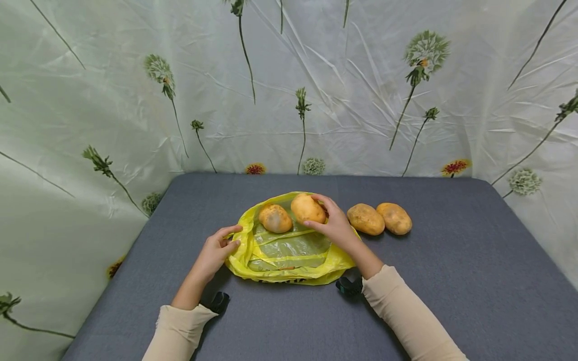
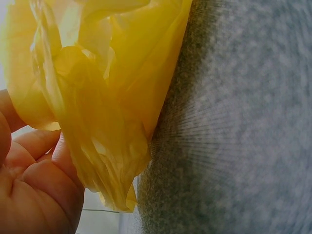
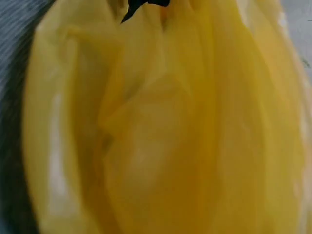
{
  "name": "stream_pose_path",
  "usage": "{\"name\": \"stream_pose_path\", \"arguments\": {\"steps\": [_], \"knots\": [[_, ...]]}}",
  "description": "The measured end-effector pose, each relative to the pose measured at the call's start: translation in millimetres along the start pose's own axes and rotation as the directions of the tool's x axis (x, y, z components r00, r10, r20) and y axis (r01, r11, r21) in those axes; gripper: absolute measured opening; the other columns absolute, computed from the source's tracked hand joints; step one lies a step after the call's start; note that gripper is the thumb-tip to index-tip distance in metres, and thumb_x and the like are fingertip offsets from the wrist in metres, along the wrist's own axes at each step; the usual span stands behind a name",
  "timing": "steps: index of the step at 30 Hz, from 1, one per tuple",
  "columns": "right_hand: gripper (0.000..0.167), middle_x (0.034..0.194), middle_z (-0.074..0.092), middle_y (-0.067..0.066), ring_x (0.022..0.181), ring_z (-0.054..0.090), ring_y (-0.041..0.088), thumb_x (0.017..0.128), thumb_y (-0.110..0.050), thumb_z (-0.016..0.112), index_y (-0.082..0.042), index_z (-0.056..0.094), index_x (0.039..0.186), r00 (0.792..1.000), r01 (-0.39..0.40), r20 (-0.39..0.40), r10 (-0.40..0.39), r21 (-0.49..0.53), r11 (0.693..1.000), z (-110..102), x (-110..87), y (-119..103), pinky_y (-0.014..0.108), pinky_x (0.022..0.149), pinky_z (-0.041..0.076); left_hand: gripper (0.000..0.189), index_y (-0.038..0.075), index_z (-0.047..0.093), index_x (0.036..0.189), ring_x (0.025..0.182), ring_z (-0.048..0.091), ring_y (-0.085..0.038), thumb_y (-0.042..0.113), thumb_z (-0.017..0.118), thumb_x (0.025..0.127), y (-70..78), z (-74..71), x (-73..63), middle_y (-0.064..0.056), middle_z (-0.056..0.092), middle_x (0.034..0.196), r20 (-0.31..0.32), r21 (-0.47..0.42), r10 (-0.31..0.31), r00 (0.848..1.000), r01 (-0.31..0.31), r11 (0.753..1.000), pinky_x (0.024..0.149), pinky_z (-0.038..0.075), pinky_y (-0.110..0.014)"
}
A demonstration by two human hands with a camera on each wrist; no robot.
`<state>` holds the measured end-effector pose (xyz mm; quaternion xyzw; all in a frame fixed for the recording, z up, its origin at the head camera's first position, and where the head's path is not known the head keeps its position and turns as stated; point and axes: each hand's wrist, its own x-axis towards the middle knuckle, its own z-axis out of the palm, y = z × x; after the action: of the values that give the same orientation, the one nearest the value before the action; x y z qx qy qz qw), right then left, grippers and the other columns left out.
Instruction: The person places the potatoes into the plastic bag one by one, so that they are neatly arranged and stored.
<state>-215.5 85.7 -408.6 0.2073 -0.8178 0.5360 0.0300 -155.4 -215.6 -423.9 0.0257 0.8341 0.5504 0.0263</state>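
Observation:
A yellow plastic bag (image 1: 289, 273) lies spread on the table with its mouth wide, facing up. Inside it, toward the back left, rests one potato (image 1: 275, 218). My right hand (image 1: 335, 223) grips another potato (image 1: 308, 208) between thumb and fingers, over the back of the bag's mouth. At the left rim, my left hand (image 1: 217, 250) holds the bag's edge with thumb and fingertips. The left wrist view shows bunched plastic (image 2: 107, 146) by the fingers. Yellow plastic (image 3: 161, 146) fills most of the right wrist view and hides the right hand there.
Two more potatoes, one nearer (image 1: 366, 219) and one farther right (image 1: 395, 218), lie side by side just right of the bag. A grey cloth covers the table (image 1: 451, 281). Behind it hangs a pale curtain (image 1: 352, 100) printed with flowers. Black straps circle both wrists.

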Motion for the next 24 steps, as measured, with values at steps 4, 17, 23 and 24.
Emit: {"name": "stream_pose_path", "arguments": {"steps": [4, 17, 23, 24], "knots": [[0.067, 0.129, 0.039, 0.016, 0.109, 0.046, 0.030, 0.076, -0.016, 0.073, -0.006, 0.039, 0.132, 0.999, -0.017, 0.027, 0.017, 0.024, 1.000, 8, 4.9, 2, 0.043, 0.082, 0.043, 0.037, 0.002, 0.050, 0.124, 0.060, 0.041, -0.013, 0.004, 0.055, 0.088, 0.2, -0.4, -0.3, -0.014, 0.047, 0.103, 0.004, 0.005, 0.000, 1.000, 0.000, 1.000, 0.049, 0.037, -0.023], [0.065, 0.132, 0.038, 0.016, 0.114, 0.042, 0.031, 0.078, -0.011, 0.071, -0.002, 0.037, 0.132, 0.993, -0.119, 0.026, 0.118, 0.065, 0.991, 18, 5.8, 8, 0.044, 0.087, 0.039, 0.036, -0.001, 0.050, 0.124, 0.060, 0.043, -0.011, 0.003, 0.055, 0.088, -1.2, 0.8, 0.2, -0.015, 0.048, 0.103, 0.004, -0.016, 0.038, 0.999, -0.038, 0.999, 0.050, 0.038, -0.023], [0.062, 0.131, 0.036, 0.024, 0.116, 0.039, 0.037, 0.079, -0.002, 0.067, 0.007, 0.034, 0.131, 0.991, -0.131, 0.027, 0.129, 0.088, 0.988, 14, -1.2, -17, 0.048, 0.089, 0.035, 0.037, 0.000, 0.050, 0.124, 0.060, 0.043, -0.011, 0.003, 0.055, 0.088, -1.6, 0.4, 0.3, -0.014, 0.048, 0.103, 0.000, -0.022, 0.044, 0.999, -0.044, 0.999, 0.050, 0.038, -0.023], [0.062, 0.132, 0.035, 0.024, 0.117, 0.038, 0.037, 0.080, -0.002, 0.066, 0.007, 0.033, 0.132, 0.989, -0.144, 0.028, 0.142, 0.093, 0.985, 14, -1.1, -17, 0.049, 0.091, 0.034, 0.037, 0.001, 0.050, 0.124, 0.059, 0.043, -0.011, 0.003, 0.055, 0.088, -1.6, 0.4, 0.2, -0.014, 0.049, 0.102, -0.001, -0.022, 0.044, 0.999, -0.044, 0.999, 0.050, 0.038, -0.023]]}}
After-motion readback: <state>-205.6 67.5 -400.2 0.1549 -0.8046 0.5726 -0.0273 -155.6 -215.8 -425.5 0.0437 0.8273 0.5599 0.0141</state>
